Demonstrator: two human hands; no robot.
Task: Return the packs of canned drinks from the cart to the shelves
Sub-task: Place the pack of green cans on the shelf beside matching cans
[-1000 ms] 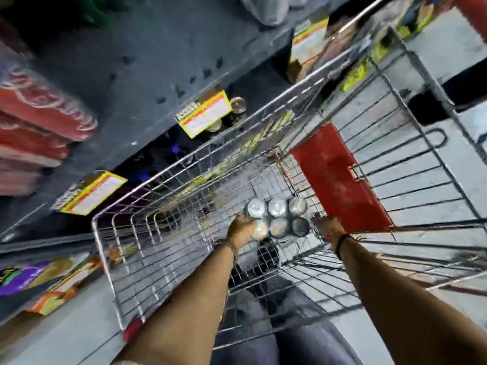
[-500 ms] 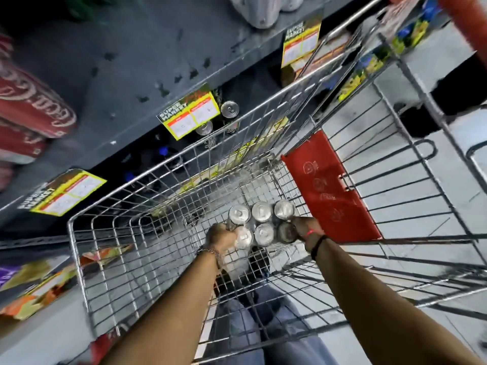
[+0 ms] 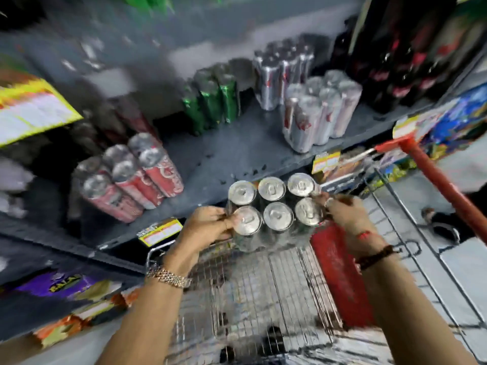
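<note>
Shelf (image 3: 237, 151): bare patch between red pack (image 3: 126, 177) and silver pack (image 3: 316, 111).
Left hand (image 3: 208, 227): fingers clamped on six-pack (image 3: 274, 206).
Six-pack: above cart (image 3: 263, 299), near shelf edge; keep level, slide in.
Right hand (image 3: 345, 214): fingers clamped opposite side.

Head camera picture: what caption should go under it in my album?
Two hands, left hand and right hand, hold a six-pack of cans above the cart, near the grey shelf.

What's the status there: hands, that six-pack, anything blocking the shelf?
Left hand and right hand grip the six-pack by its sides, above the cart. Not shelved yet. Bare shelf ahead between red cans and silver cans.
</note>
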